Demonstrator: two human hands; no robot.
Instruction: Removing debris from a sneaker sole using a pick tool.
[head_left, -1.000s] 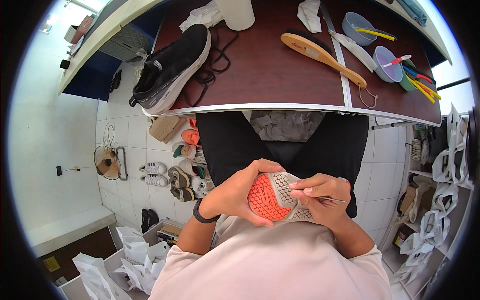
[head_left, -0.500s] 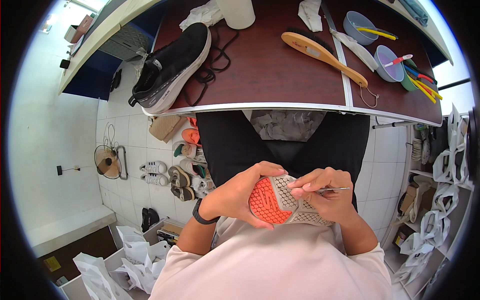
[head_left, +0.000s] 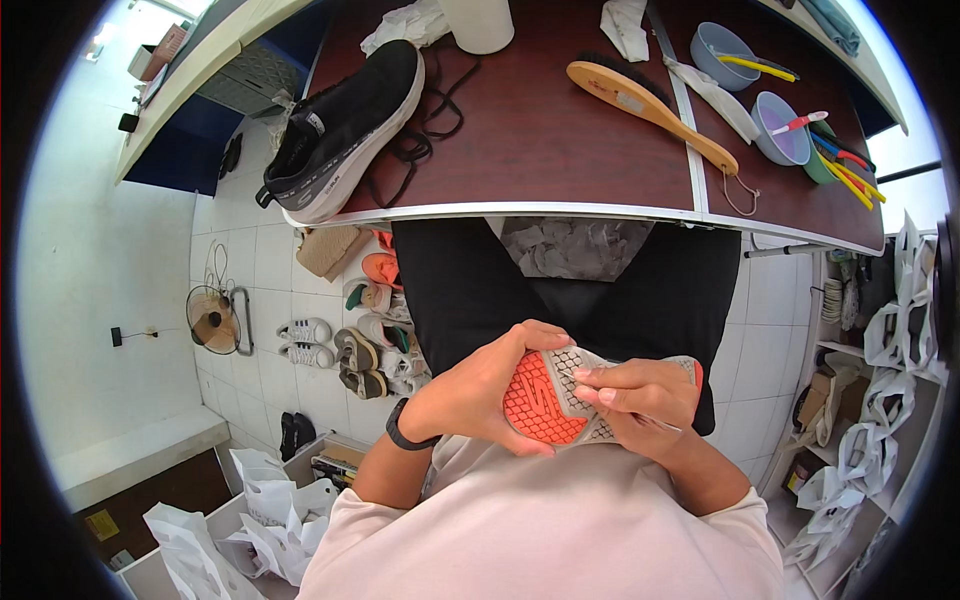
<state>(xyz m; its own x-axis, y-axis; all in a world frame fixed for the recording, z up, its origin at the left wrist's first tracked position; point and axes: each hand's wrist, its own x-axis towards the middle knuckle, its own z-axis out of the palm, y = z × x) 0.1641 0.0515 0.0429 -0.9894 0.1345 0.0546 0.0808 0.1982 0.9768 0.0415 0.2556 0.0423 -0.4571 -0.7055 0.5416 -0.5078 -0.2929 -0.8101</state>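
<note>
A shoe (head_left: 541, 400) lies in my lap with its sole turned up. Its tread is orange at the left end and off-white with dark grooves in the middle. My left hand (head_left: 478, 388) is wrapped round the orange end, thumb below and fingers above. Over the middle of the sole, my right hand (head_left: 645, 400) is closed in a pinch on a thin metal tool (head_left: 672, 428). Most of that tool is hidden by the fingers, and its tip at the grooves cannot be made out. The right part of the sole is partly covered by this hand.
The dark red table (head_left: 520, 150) ahead carries a black sneaker (head_left: 350, 135), a wooden-handled brush (head_left: 655, 115), a white container (head_left: 478, 25) and small bowls (head_left: 722, 60) with brushes. Several shoes (head_left: 360, 350) lie on the floor at left. White bags (head_left: 270, 510) stand at lower left.
My right hand has turned, so the tool's rear end points down and right instead of straight right. More of the shoe's right end shows. My left hand keeps its hold.
</note>
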